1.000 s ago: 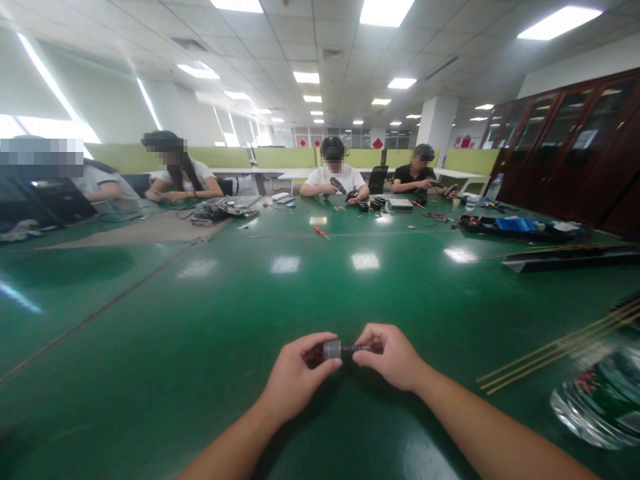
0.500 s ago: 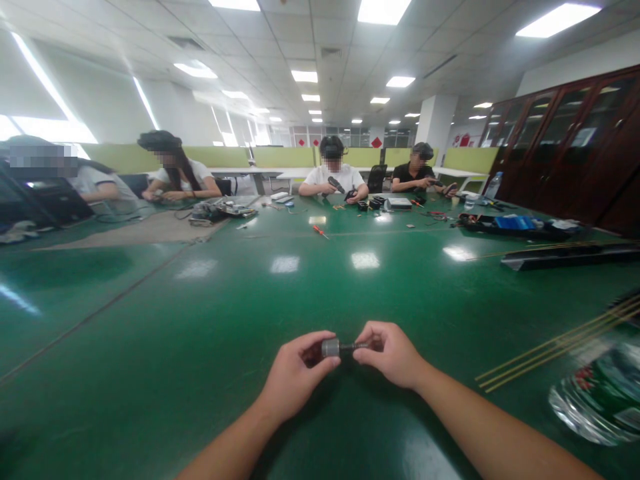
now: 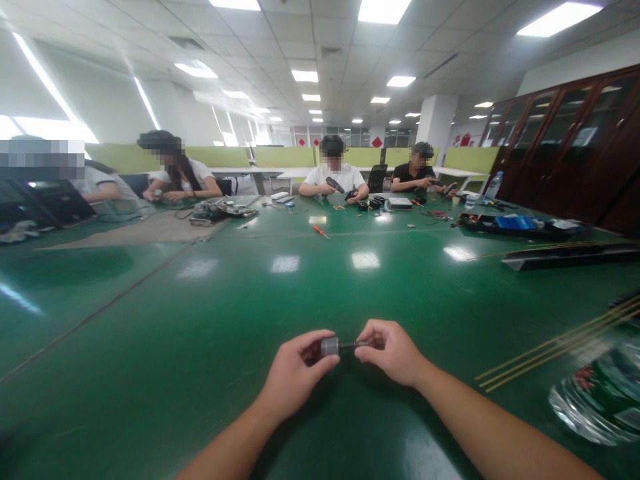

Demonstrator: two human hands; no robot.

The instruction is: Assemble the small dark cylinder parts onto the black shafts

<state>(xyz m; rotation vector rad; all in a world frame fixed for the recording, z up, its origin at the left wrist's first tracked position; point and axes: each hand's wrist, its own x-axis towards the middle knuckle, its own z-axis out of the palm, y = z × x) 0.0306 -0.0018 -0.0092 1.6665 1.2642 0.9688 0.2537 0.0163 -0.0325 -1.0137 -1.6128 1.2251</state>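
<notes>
Item: small grey cylinder [image 3: 330, 346] with dark shaft [image 3: 351, 345], held low over green table [image 3: 200, 333], between both hands. Left hand [image 3: 295, 373] pinched the cylinder with thumb and fingers; right hand [image 3: 393, 350] pinched the shaft's end. Thin yellow rods [image 3: 550, 350] lay well to the right.

so the small grey metal cylinder with a dark shaft [image 3: 331, 346] sits between left hand [image 3: 295, 373] and right hand [image 3: 393, 350], over the near part of the green table [image 3: 200, 333]; thin yellow rods [image 3: 550, 350] lie to the right, crinkly clear plastic bag [image 3: 595, 400] just in front of them; red-handled screwdriver [image 3: 320, 231] way behind, mid-table
</notes>
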